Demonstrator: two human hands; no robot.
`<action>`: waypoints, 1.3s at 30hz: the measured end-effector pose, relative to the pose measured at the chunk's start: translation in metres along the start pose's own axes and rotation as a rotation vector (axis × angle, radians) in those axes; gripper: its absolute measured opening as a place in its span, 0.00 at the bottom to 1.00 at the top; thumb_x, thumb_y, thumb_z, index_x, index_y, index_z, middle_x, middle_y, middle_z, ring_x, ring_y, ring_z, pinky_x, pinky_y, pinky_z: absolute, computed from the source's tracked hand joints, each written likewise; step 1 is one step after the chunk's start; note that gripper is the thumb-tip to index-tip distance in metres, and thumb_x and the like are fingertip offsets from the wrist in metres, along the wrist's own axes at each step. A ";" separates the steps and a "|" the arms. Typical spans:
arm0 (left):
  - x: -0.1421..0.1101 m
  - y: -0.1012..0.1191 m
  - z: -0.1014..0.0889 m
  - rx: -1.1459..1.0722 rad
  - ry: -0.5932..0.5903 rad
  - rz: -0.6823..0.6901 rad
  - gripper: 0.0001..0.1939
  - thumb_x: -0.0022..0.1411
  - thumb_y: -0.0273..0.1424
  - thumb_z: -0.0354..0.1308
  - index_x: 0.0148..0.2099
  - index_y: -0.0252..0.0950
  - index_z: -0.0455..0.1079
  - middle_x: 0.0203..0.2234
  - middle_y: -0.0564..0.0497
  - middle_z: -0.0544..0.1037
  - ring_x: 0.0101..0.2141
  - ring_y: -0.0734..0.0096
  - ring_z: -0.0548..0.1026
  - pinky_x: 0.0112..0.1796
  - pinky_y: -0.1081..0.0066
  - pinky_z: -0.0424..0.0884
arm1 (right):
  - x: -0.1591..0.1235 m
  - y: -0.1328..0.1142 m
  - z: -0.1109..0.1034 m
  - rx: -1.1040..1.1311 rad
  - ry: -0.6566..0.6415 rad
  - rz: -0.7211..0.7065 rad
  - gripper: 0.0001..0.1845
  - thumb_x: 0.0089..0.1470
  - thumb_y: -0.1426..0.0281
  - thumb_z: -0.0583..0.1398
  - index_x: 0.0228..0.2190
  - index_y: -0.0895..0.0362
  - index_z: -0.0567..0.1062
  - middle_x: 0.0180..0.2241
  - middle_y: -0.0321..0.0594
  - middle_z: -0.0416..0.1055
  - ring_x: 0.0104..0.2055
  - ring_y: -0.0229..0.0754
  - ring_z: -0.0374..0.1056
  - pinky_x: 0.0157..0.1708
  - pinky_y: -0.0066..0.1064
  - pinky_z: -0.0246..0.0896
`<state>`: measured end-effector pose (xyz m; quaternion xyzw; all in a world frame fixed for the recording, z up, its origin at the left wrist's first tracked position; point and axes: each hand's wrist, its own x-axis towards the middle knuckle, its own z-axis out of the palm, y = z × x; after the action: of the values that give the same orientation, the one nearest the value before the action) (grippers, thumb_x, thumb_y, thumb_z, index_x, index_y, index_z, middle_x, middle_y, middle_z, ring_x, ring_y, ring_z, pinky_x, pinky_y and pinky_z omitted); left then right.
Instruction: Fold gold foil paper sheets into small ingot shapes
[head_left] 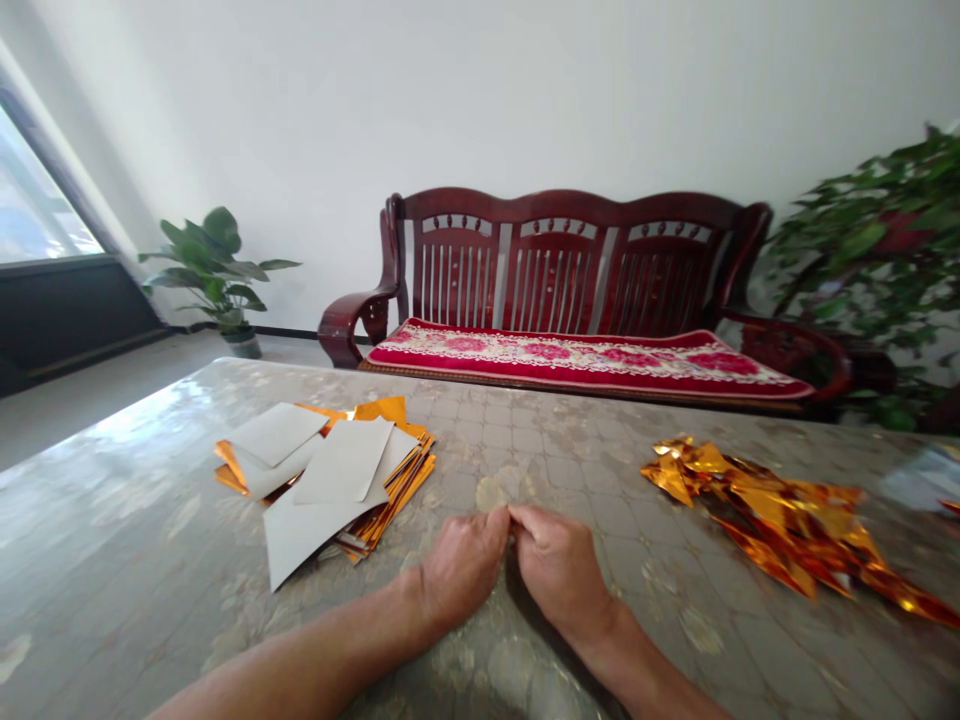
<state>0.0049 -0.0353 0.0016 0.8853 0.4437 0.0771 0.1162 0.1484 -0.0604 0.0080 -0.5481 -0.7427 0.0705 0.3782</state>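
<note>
My left hand (466, 562) and my right hand (559, 565) meet over the middle of the table, thumbs and fingertips pressed together. Both are closed; whatever lies between the fingers is hidden. To the left is a loose pile of square papers (341, 462), pale grey on one face and shiny gold-orange on the other. Over on the right lies a heap of folded gold foil pieces (787, 510), crumpled and pointed in shape. Neither hand touches the pile or the heap.
A patterned, glossy cover lies on the table (480, 660). Beyond the far edge stands a dark red wooden bench (577, 270) with a red floral seat cover (585, 355). Potted plants stand at left (225, 270) and right (885, 260). A clear plastic bag (922, 480) rests at the right edge.
</note>
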 end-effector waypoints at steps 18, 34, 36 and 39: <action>0.007 -0.021 -0.008 -0.059 0.231 -0.071 0.13 0.72 0.32 0.45 0.39 0.39 0.70 0.32 0.51 0.78 0.33 0.69 0.76 0.32 0.75 0.64 | 0.006 0.035 0.005 -0.109 -0.005 -0.033 0.19 0.56 0.77 0.56 0.48 0.53 0.77 0.46 0.40 0.78 0.44 0.45 0.77 0.45 0.33 0.72; 0.007 -0.047 -0.007 -0.288 0.355 0.237 0.11 0.70 0.28 0.47 0.39 0.38 0.70 0.33 0.52 0.72 0.36 0.70 0.71 0.38 0.73 0.65 | 0.007 0.047 -0.005 -0.116 -0.110 -0.316 0.10 0.64 0.70 0.56 0.45 0.52 0.75 0.41 0.37 0.80 0.40 0.39 0.76 0.41 0.27 0.67; 0.008 -0.048 -0.008 -0.295 0.356 0.266 0.12 0.71 0.28 0.46 0.39 0.38 0.71 0.33 0.51 0.72 0.36 0.70 0.71 0.38 0.73 0.65 | 0.008 0.049 -0.003 -0.122 -0.080 -0.353 0.10 0.64 0.71 0.57 0.45 0.53 0.75 0.40 0.38 0.80 0.39 0.39 0.76 0.40 0.28 0.67; 0.009 -0.050 -0.006 -0.326 0.358 0.272 0.13 0.71 0.27 0.46 0.40 0.39 0.72 0.34 0.51 0.73 0.37 0.70 0.72 0.38 0.73 0.65 | 0.009 0.051 -0.004 -0.140 -0.052 -0.373 0.10 0.63 0.72 0.57 0.45 0.53 0.75 0.39 0.38 0.80 0.39 0.39 0.76 0.39 0.28 0.67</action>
<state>-0.0298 0.0024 -0.0058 0.8785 0.3161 0.3175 0.1658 0.1886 -0.0340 -0.0117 -0.4240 -0.8439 -0.0383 0.3265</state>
